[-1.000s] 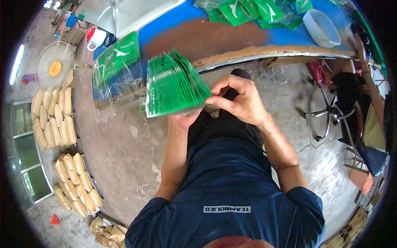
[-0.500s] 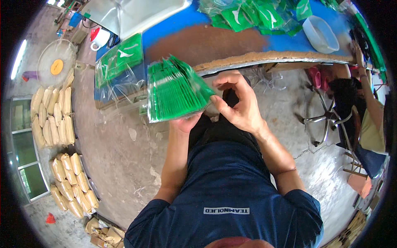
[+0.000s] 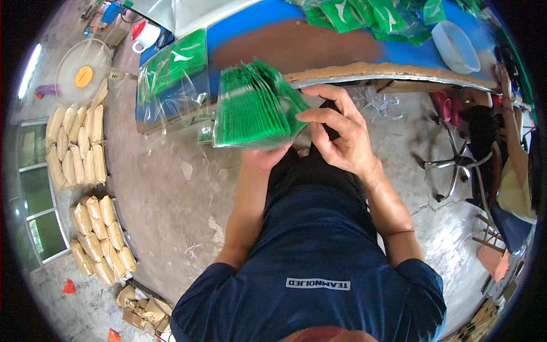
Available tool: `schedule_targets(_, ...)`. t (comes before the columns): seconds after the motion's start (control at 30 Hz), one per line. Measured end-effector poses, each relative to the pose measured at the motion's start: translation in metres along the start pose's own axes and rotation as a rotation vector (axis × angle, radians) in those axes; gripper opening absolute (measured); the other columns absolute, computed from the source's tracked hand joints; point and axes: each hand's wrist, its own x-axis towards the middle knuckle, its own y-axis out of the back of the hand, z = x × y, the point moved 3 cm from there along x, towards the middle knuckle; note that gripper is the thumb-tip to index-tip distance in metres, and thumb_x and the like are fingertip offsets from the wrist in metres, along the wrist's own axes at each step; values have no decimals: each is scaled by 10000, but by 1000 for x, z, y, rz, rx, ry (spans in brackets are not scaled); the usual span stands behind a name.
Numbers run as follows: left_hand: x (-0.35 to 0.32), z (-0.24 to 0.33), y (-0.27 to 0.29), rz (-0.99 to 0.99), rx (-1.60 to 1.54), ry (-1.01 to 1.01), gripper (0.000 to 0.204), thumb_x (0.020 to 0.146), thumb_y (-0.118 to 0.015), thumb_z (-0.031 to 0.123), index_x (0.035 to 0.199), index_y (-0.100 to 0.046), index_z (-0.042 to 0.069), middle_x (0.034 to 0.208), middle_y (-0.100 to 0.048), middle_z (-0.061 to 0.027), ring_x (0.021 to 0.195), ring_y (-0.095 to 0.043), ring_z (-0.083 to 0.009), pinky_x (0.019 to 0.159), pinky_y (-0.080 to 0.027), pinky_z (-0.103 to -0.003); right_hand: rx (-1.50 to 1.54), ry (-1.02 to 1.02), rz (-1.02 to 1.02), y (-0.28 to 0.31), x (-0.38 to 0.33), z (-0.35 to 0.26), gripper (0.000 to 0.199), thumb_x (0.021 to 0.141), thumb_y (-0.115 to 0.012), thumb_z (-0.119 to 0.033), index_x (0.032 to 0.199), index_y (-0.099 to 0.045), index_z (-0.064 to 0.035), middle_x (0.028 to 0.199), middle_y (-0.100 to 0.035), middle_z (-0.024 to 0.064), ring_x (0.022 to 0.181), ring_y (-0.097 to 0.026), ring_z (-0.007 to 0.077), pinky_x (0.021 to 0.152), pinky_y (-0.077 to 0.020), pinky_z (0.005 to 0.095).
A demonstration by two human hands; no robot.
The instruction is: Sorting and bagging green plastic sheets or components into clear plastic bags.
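A thick fanned stack of green plastic bags (image 3: 250, 114) with clear edges is held up in front of my body. My left hand (image 3: 268, 158) grips it from below, its fingers mostly hidden behind the bags. Beside the stack's right edge is my right hand (image 3: 348, 137), with fingers apart and bent. One fingertip reaches the edge of the bags, and the thumb stands away from it. Flat green bags in clear film (image 3: 176, 62) lie on the table's left end, and a loose pile of similar green bags (image 3: 364, 14) lies at the far side.
The blue and brown table (image 3: 296, 45) has a worn front edge just beyond the stack. A translucent plastic tub (image 3: 456, 48) and a white mug with a red lid (image 3: 145, 37) stand on it. Right: a wheeled chair base (image 3: 456, 162) and another person's arm (image 3: 515, 137). Left: packed brown sacks (image 3: 77, 148) and a fan (image 3: 84, 71).
My right hand's fingers have spread and the thumb has come away from the bags' edge. The stack appears slightly farther right and higher, as does the table, so the view has shifted.
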Motion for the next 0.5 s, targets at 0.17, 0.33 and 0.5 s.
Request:
schedule_targets(0.17, 3, 0, -5, -205, -205, 66, 449, 970, -533, 362, 1301, -553, 60, 1323, -580, -161, 1209, -566, -346, 1000, -497, -519, -14, 10, 32, -4, 0, -5, 249, 738, -814, -131, 949, -699, -64, 1218, -603, 146, 1072, -606, 319, 902, -505, 403)
schedule_targets(0.33, 2, 1, -15, -233, -216, 88, 471, 968, -541, 364, 1318, -540, 48, 1335, -569, -175, 1214, -562, -359, 992, -504, -535, 52, -27, 26, -5, -2, -2, 282, 728, -839, -130, 962, -692, -72, 1212, -602, 138, 1076, -608, 311, 877, -517, 389)
schedule_targets(0.5, 2, 3, -13, -154, -214, 66, 477, 964, -547, 366, 1330, -536, 59, 1342, -569, -166, 1213, -566, -355, 990, -503, -538, 17, 7, 30, -7, 1, -6, 273, 760, -754, 6, 1017, -705, -70, 1240, -579, 146, 1115, -590, 304, 911, -501, 378)
